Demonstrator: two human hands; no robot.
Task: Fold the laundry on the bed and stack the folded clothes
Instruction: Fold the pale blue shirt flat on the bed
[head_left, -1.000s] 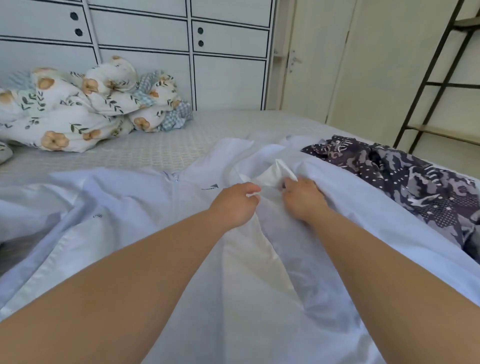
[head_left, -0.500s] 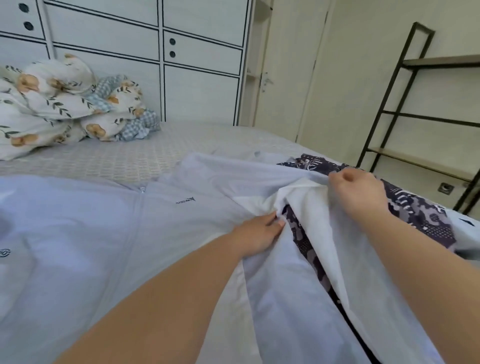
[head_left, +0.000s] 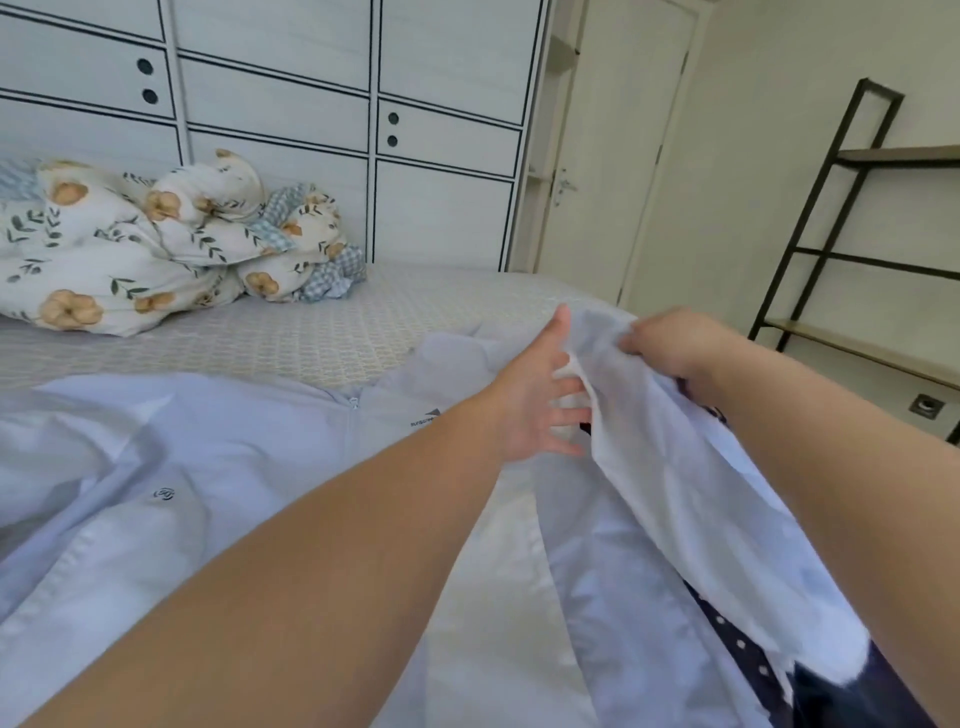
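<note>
A pale blue garment (head_left: 218, 467) is spread over the bed (head_left: 311, 338), mostly to the left of and below both hands. Its raised edge is gripped by the right hand (head_left: 670, 348), fingers curled into the cloth. The left hand (head_left: 540, 400) is held flat with fingers splayed, just touching that lifted flap. A small grey label is seen just left of the left hand; the print looks like "sunscreen" but is too blurred to be sure. A dark dotted garment (head_left: 748, 654) is tucked under the right forearm.
</note>
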